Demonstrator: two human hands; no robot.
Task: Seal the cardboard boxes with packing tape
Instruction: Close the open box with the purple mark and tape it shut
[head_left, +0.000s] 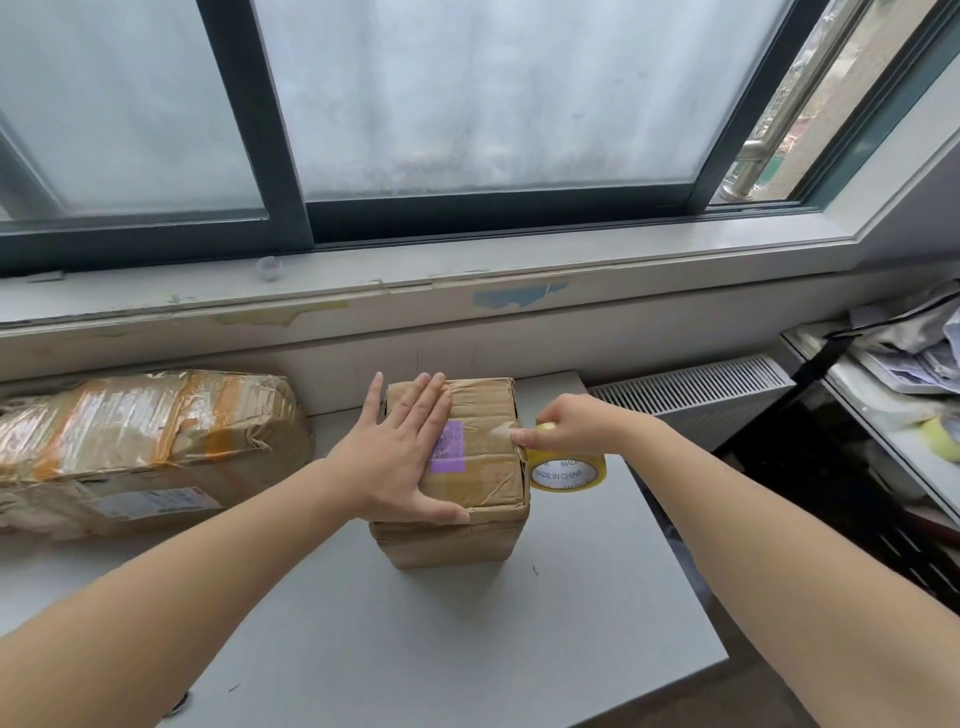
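On the grey tabletop (467, 649), the left hand (400, 457) lay flat with straight, spread fingers on the top of a small, upright brown cardboard box (467, 499) bearing a purple label (448, 447). The right hand (571, 423) curled its fingers round a yellow roll of clear packing tape (569, 470) just beside the box's right upper edge. A larger, tape-wrapped brown cardboard box (140, 447) lay well apart at the left.

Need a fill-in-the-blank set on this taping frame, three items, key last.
The left hand lies flat on the small box, which bears a ____ label.
The right hand holds the tape roll at that box's ____ edge.
The larger box lies on the table to the small box's ____.
Missing: purple; right; left.
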